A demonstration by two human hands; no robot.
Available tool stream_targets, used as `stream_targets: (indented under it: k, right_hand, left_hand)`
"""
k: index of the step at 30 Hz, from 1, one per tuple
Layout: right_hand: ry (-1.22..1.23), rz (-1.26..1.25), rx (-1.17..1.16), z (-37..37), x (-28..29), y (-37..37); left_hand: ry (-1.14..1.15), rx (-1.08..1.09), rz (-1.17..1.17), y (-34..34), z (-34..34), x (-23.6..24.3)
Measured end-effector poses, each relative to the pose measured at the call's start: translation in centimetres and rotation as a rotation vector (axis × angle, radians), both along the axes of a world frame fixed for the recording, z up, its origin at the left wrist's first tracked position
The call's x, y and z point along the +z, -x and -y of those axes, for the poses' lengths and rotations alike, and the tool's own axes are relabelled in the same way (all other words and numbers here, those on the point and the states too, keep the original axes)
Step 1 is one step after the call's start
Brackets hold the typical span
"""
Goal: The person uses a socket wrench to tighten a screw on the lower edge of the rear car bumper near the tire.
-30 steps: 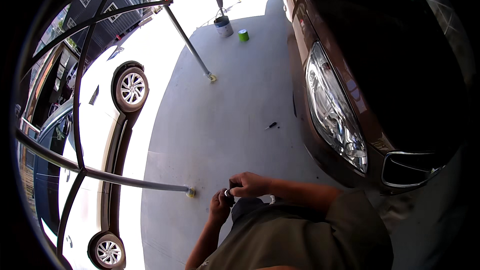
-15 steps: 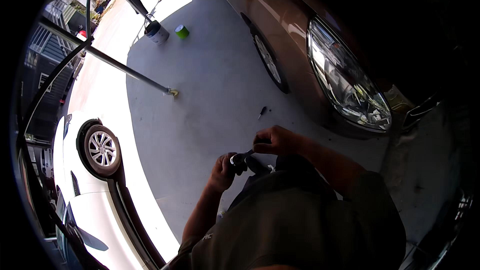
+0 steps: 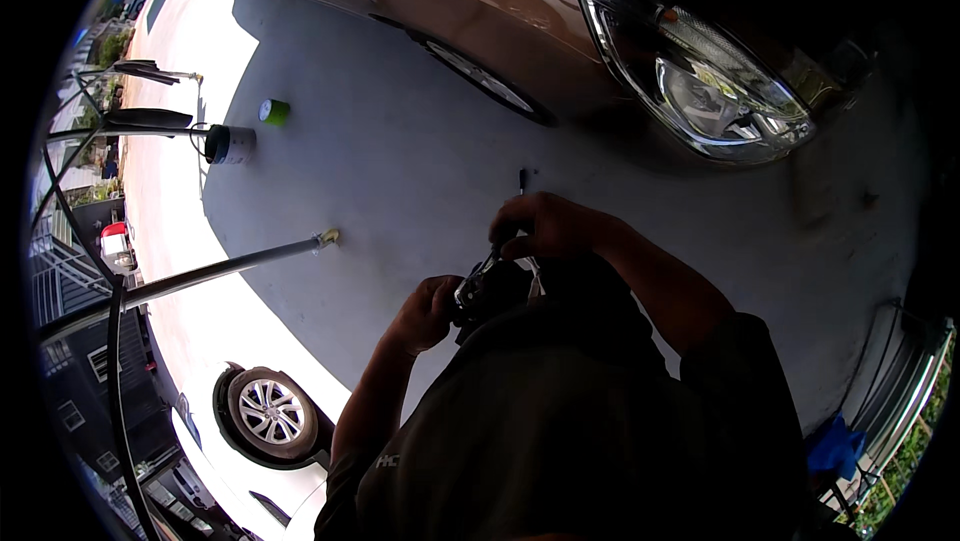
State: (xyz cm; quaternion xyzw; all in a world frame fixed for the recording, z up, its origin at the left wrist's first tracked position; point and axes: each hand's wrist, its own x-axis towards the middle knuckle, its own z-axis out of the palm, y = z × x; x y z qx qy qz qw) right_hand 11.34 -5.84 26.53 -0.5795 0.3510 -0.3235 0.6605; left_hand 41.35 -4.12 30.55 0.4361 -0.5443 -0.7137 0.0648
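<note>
My left hand (image 3: 425, 311) is closed round a small dark object with shiny metal parts (image 3: 472, 293), held in front of my body; its exact kind is too shadowed to tell. My right hand (image 3: 535, 226) is above and to the right of it, fingers curled on a thin shiny part that appears joined to that object. Just beyond my right hand a dark-handled screwdriver (image 3: 522, 183) lies on the grey floor (image 3: 380, 161), with a tiny dark item beside it.
A brown car (image 3: 520, 1) stands ahead, its headlight (image 3: 700, 91) at upper right. A white car (image 3: 210, 411) is at lower left. A metal pole (image 3: 250, 261) crosses the left side. A bucket (image 3: 232, 144) and a green can (image 3: 274, 111) sit on the floor.
My view has swung toward the brown car. My right hand has moved up and away from my left hand, and more of the shiny held object shows between them.
</note>
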Motion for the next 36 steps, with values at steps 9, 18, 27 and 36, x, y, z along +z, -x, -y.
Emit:
stream_targets:
  k: [9,18,27,36]
  right_hand:
    - [-0.082,-0.102,-0.122,6.9,-2.7,-5.2]
    - [-0.399,-0.284,-0.546,7.0,-6.5,-9.9]
    - [-0.228,-0.608,-0.645,8.2,-19.9,-17.0]
    - [-0.439,-0.365,-0.899,5.5,-29.1,-19.9]
  left_hand:
    - [-0.036,-0.151,0.059,-4.0,15.5,-0.6]
    - [0.273,-1.557,0.053,4.4,33.4,-9.8]
    - [-0.086,-1.879,0.389,3.1,35.4,-22.8]
    - [0.139,-1.652,0.305,6.1,33.0,-33.9]
